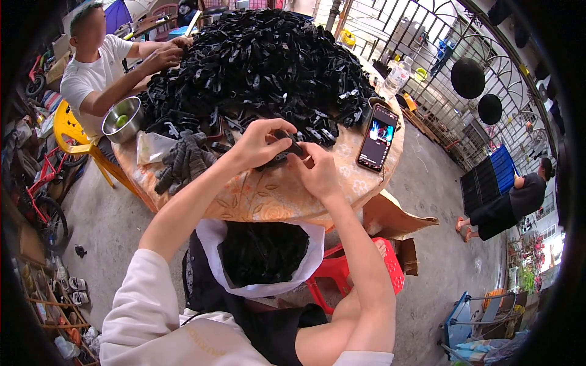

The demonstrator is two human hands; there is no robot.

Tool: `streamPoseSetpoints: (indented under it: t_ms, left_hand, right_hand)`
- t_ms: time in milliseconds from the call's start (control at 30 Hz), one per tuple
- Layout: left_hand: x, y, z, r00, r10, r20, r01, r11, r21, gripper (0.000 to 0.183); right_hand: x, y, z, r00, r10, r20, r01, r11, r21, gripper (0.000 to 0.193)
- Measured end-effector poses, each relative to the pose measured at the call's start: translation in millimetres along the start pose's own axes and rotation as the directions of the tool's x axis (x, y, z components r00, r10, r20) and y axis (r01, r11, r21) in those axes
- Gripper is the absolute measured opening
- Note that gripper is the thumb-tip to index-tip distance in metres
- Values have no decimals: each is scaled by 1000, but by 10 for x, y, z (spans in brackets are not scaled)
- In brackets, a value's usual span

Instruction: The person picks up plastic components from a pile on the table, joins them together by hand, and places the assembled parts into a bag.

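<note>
1. Nearest the camera, a white shirt [213, 341] is seen at 7 o'clock; from its sleeves both arms [198, 198] are stretched toward the centre.
2. Table [256, 201], flower-patterned, is placed at 12 o'clock, across the front of the wearer.
3. Pile [250, 67] of black parts is heaped on it from 11 to 12, presumably so that both people can be served by it.
4. Co-worker [97, 67] is seen at 10 o'clock, hands held at the heap's edge.
5. Sack [213, 253], white and filled with black parts, is kept open-mouthed toward 7 o'clock, below the table's near edge, probably for easy reach.
6. Bowl [134, 110], metal, with green fruit [122, 120] inside, is set at 10 o'clock.
7. Gloves [186, 161], grey, are laid at 9 o'clock, perhaps because small parts are better felt bare-fingered.
8. Left hand [262, 143] and right hand [317, 168] are brought close, fingers curled; the piece [292, 143] is pinched between them. Exact right-hand contact cannot be told.
9. Phone [378, 137] is propped at 2 o'clock, screen inward, likely for viewing.
10. Piece, black, is held over the table just above centre, apparently steadied from both sides.
</note>
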State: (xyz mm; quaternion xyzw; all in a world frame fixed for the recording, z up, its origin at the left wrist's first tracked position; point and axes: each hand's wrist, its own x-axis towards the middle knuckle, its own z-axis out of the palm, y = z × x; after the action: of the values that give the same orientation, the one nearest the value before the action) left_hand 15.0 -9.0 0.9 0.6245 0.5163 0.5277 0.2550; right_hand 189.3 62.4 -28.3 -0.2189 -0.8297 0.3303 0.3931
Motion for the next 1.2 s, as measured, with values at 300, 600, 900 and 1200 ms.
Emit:
streamPoseSetpoints:
  t_ms: [300,600,900,1200]
  left_hand:
    - [97,-91,-163,998,-14,-65,5,990,-139,21]
    - [106,-230,-368,954,104,-280,49,870,490,15]
    - [24,-497,-554,970,61,-234,141,645,751,26]
    - [25,-472,-542,969,16,-248,175,667,724,24]
  right_hand:
    - [-131,12,-226,935,222,276,-314,879,359,23]
    - [-169,-118,-455,805,316,503,-519,785,337,19]
    - [-180,-151,-517,741,153,654,-464,820,334,19]
    - [-137,-218,-535,621,125,773,-447,867,219,15]
